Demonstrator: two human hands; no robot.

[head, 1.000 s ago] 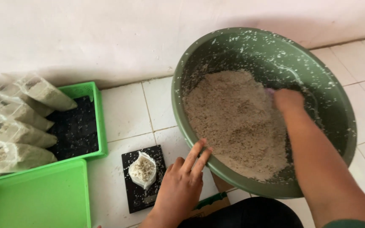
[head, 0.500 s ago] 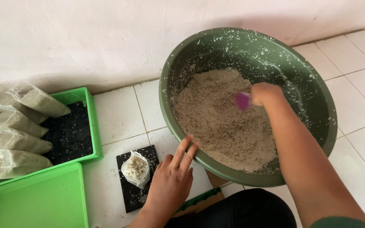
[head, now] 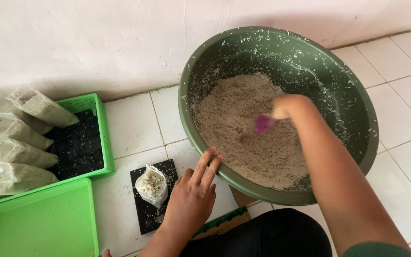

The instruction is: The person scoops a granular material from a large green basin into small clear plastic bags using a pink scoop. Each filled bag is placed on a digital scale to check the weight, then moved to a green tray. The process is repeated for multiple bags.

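A large dark green basin (head: pixel 357 95) sits tilted on the tiled floor, holding a heap of pale crumbly mix (head: pixel 243 123). My right hand (head: pixel 288 105) is inside the basin, closed on a small purple scoop (head: pixel 263 123) that touches the mix. My left hand (head: pixel 193 195) rests with fingers spread against the basin's near rim, holding nothing. Just left of it, a small clear bag (head: pixel 152 184) partly filled with the mix stands on a flat black scale (head: pixel 144 209).
A green crate (head: pixel 102 138) at the left holds several filled clear bags (head: pixel 10 143) lying on their sides. A green lid or tray (head: pixel 39 223) lies in front of it. A white wall runs behind. A cardboard piece (head: pixel 224 221) lies under the basin.
My right hand drew back from the far side of the basin toward the middle, and the purple scoop now shows. The view shifted slightly; my left hand stays at the rim.
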